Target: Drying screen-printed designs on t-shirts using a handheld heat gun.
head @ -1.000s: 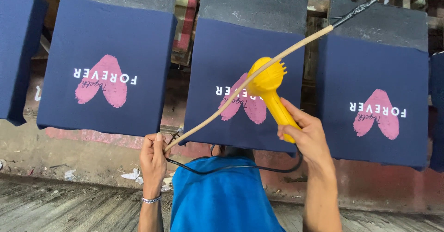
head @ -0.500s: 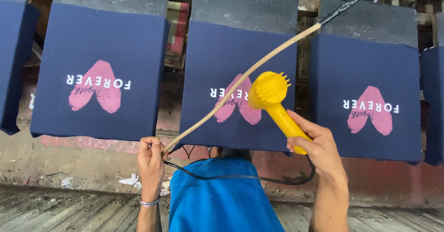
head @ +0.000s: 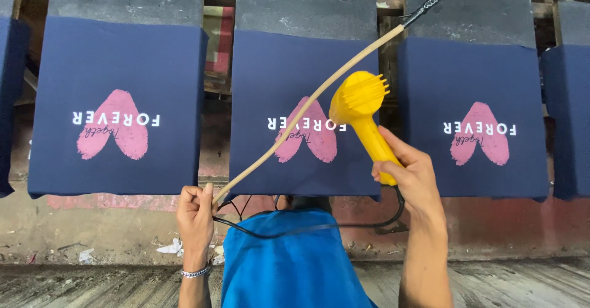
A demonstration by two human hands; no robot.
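1. This is a rough print shop: a worn, stained concrete ledge (head: pixel 92 234) runs across below a row of flat boards, each with a navy shirt pulled over it.
2. Nearest, at 6 o'clock, is the person's own blue top (head: pixel 289 265).
3. At 7 o'clock the left hand (head: pixel 195 213), a thin bracelet (head: pixel 195 272) at its wrist, is clenched around the low end of a long pale stick (head: pixel 307 105) and a loop of black cord (head: pixel 307 227).
4. At 4 o'clock the right hand (head: pixel 413 176) grips the handle of a yellow heat gun (head: pixel 362 114); the cord curves from under that hand across to the left.
5. The heat gun's round head sits near the middle, its nozzle hidden from here, over the middle shirt (head: pixel 304 111) beside that shirt's pink heart print.
6. The stick rises toward 1 o'clock, crossing the middle shirt, its top wrapped in black tape.
7. Farther off, the left shirt (head: pixel 117 105) lies at 10 o'clock and the right shirt (head: pixel 473 117) at 2 o'clock, with the same print.
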